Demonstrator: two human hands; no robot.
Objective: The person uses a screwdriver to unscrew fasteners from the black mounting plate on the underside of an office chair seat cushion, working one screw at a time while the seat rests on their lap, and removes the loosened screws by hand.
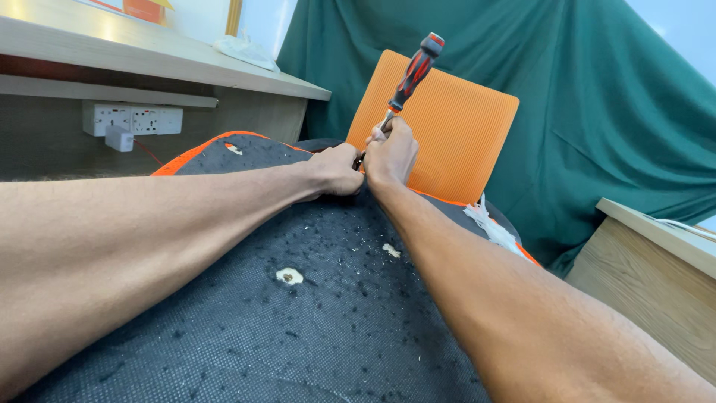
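Observation:
A chair seat lies upside down before me, its underside covered in black fabric (321, 313) with orange edging and a small hole showing pale wood (289, 276). My right hand (391, 153) grips the shaft of a red-and-black-handled screwdriver (415, 71), which tilts up and to the right, tip down at the far edge of the black fabric. My left hand (337, 170) is closed in a fist right beside it, touching the right hand, pressing on the fabric. What the left fingers pinch is hidden.
An orange ribbed chair back (455, 127) stands behind the hands. Green cloth (597, 112) drapes the background. A wooden shelf (149, 60) with wall sockets (134, 119) is at left. A wooden table corner (656, 269) sits at right. White fabric scraps (488, 224) lie on the seat edge.

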